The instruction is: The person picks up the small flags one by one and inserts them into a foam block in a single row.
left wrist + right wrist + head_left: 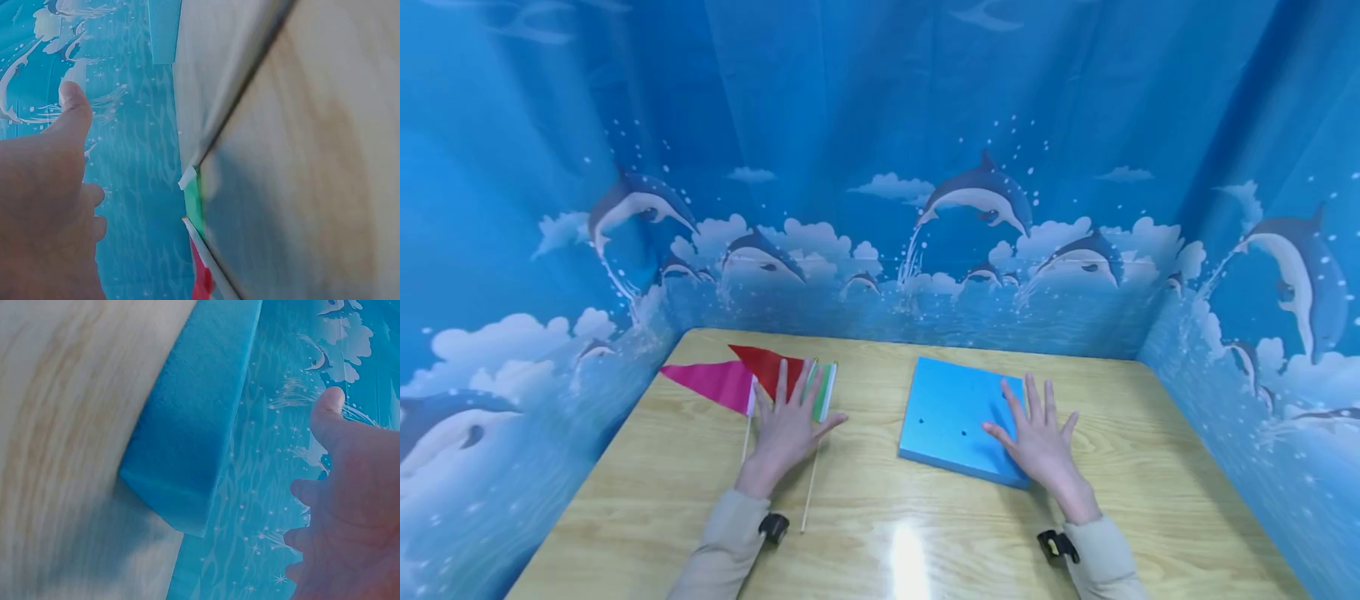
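Note:
My left hand [788,427] is spread flat above several small triangular flags on thin sticks, its fingers straight and gripping nothing. A pink flag [717,384] lies left of it, a red flag [764,365] reaches behind its fingertips, and a green flag [826,393] shows past the index finger. One stick [809,498] runs toward the front beside the wrist. In the right part, my right hand [1043,440] is held with fingers spread over the right edge of a blue foam block [951,408] with small dark holes. The right wrist view shows this hand [356,506] apart from the block.
The flags and the block lie on a light wooden table [865,467]. A blue curtain [865,125] printed with dolphins surrounds its back and sides. Black straps [1058,547] sit at both wrists.

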Demonstrator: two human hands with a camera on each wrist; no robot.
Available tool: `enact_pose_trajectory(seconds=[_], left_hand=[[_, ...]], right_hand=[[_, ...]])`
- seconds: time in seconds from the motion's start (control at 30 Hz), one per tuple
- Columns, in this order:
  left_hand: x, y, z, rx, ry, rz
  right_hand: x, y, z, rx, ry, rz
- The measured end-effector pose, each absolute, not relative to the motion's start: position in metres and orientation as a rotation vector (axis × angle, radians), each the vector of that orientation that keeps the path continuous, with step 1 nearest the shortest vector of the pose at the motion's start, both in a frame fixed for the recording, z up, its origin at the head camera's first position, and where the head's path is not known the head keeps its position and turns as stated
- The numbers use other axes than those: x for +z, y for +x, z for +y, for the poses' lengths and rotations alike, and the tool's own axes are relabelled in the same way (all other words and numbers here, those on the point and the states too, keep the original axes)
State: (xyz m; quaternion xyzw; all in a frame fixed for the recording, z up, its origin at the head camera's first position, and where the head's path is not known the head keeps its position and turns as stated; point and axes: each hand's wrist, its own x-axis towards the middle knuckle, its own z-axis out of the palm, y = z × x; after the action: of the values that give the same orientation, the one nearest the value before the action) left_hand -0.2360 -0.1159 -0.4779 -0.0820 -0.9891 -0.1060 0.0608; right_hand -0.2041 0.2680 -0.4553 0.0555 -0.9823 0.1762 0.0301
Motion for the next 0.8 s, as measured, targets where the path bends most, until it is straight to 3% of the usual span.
enact_pose_trajectory(seconds=[0.37, 0.8], left_hand=[[-0.455, -0.248, -0.075, -0.508, -0.509, -2.897], [-0.477, -0.251, -0.025, -0.566, -0.96, -2.983]], right_hand=[[-0.448, -0.2, 0.294, 0.54, 0.323, -2.959], [-0.471, -0.179, 0.311, 0.481, 0.418, -3.02]])
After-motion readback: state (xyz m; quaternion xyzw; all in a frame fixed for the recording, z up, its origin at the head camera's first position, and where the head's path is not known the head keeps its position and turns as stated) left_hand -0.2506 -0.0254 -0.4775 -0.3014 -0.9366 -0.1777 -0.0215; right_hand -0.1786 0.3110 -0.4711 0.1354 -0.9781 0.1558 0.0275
